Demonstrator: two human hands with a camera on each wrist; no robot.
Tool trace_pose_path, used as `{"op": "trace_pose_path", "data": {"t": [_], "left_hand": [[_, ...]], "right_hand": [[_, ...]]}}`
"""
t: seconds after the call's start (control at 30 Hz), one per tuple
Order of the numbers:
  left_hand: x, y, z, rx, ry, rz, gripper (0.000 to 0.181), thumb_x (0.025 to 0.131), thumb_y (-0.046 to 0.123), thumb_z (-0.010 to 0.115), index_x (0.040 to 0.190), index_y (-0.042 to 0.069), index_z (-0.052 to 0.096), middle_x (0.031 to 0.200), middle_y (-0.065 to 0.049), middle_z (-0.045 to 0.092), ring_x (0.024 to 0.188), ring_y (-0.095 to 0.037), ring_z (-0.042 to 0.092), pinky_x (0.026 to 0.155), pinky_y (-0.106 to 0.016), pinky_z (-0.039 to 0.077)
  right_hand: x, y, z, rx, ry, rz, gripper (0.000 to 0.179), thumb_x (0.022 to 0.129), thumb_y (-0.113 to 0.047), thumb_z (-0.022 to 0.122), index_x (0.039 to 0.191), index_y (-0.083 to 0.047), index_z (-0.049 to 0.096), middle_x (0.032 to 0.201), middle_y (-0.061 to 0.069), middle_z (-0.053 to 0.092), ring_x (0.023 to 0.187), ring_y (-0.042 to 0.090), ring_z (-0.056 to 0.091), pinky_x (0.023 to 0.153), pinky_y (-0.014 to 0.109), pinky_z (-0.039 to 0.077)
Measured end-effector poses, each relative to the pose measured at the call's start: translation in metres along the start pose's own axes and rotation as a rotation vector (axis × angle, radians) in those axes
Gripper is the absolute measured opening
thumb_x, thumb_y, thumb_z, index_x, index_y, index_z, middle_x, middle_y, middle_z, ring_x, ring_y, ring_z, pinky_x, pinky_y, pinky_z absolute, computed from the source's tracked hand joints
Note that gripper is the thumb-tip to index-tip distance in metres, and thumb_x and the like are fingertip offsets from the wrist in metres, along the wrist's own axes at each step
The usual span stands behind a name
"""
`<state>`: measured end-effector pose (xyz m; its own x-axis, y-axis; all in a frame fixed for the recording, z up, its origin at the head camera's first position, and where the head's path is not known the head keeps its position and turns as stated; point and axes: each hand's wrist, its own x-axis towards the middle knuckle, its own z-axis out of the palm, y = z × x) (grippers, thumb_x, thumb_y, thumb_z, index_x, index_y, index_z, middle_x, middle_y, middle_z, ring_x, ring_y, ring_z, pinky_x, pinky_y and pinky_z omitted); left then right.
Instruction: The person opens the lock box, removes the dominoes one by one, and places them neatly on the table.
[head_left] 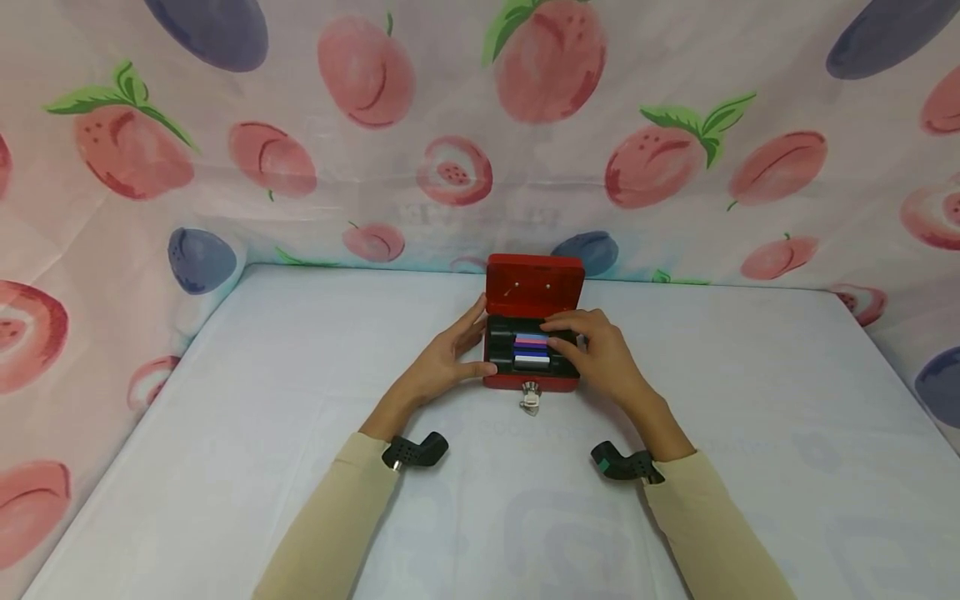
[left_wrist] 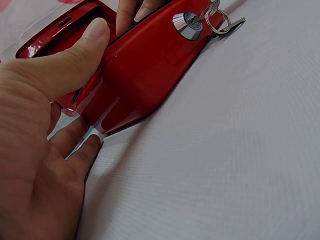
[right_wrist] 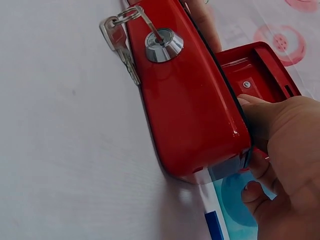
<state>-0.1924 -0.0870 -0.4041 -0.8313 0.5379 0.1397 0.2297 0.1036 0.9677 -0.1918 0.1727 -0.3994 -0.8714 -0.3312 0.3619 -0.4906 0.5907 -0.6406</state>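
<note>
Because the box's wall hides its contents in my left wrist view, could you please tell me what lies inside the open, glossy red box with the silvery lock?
Observer: In the head view, slim bars, among them blue, pink and white ones, lie in the middle of its black tray.
Operator: Thank you; where is the thumb of the right hand in relation to those bars?
Observer: It reaches in from the right, its tip at their right end; I can't tell whether it is pinching one.
Operator: And could you tell me whether anything shows on the inner face of the red lid?
Observer: Yes, two small, round, silvery fasteners show there, side by side.
</note>
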Motion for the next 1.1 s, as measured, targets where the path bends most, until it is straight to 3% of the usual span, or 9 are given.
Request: {"op": "trace_pose_path", "data": {"t": [0.47,0.8,1.1], "left_hand": [[0.000,0.001,0.001,-0.007,-0.001,-0.005,0.093,0.083,-0.001,0.071,0.154,0.015,0.012,0.157,-0.010,0.018,0.139,-0.033,0.028,0.112,-0.043,0.024],[0.000,0.000,0.001,-0.024,0.000,-0.007,0.094,0.082,-0.004,0.071,0.154,0.012,0.012,0.157,-0.011,0.017,0.138,-0.035,0.027,0.112,-0.044,0.024],[0.000,-0.001,0.001,-0.026,-0.007,0.019,0.093,0.083,-0.004,0.071,0.154,0.010,0.012,0.158,-0.011,0.015,0.138,-0.036,0.027,0.112,-0.046,0.023]], "right_hand": [[0.000,0.001,0.001,-0.008,-0.026,0.039,0.023,0.088,-0.009,0.069,0.111,-0.010,0.072,0.119,0.006,0.065,0.098,0.023,0.049,0.073,0.039,0.042],[0.000,-0.002,0.006,-0.009,-0.039,-0.003,0.024,0.088,-0.008,0.069,0.112,-0.010,0.071,0.118,0.008,0.066,0.096,0.023,0.046,0.077,0.040,0.040],[-0.001,-0.006,0.010,-0.071,-0.091,0.045,0.026,0.093,-0.014,0.064,0.118,-0.012,0.069,0.120,0.008,0.064,0.097,0.023,0.044,0.076,0.038,0.044]]}}
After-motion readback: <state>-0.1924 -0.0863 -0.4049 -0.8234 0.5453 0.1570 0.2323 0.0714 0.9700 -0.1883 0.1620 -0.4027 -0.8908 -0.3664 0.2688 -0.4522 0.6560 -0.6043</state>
